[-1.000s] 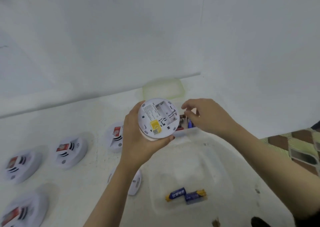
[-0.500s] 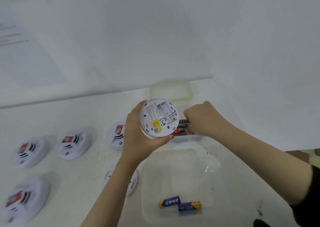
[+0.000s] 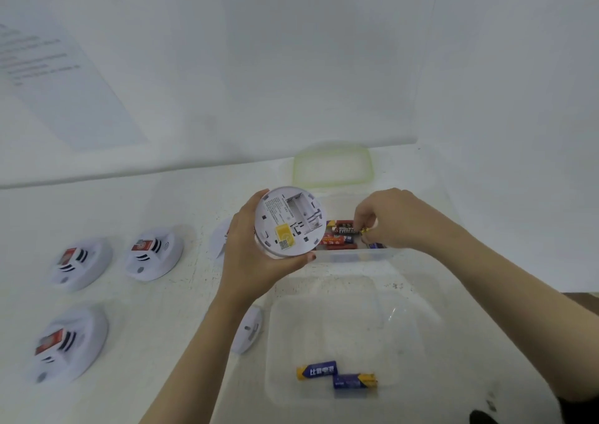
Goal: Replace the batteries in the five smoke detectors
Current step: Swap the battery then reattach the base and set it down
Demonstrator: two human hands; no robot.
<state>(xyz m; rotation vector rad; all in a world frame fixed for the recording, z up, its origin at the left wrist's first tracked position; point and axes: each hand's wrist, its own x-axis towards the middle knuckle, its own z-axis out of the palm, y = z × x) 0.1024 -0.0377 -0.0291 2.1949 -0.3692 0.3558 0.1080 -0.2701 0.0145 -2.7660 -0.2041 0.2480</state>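
My left hand (image 3: 256,261) grips a round white smoke detector (image 3: 289,221) with its back toward me; the battery bay is bare and a yellow sticker shows. My right hand (image 3: 389,218) reaches into the far clear box (image 3: 356,255) of red and black batteries (image 3: 340,239) and pinches the end of one black battery there. A nearer clear box (image 3: 324,394) holds two blue and yellow batteries (image 3: 337,375). A white cover plate (image 3: 248,329) lies under my left forearm.
Three smoke detectors lie face up on the white table at the left (image 3: 81,263) (image 3: 155,255) (image 3: 64,342), another (image 3: 220,239) is half hidden behind my left hand. A green-rimmed lid (image 3: 332,167) lies by the wall. A paper sheet (image 3: 58,77) hangs upper left.
My right hand moved down into the far battery box and closed its fingers on a battery. The left hand kept the detector in about the same place.
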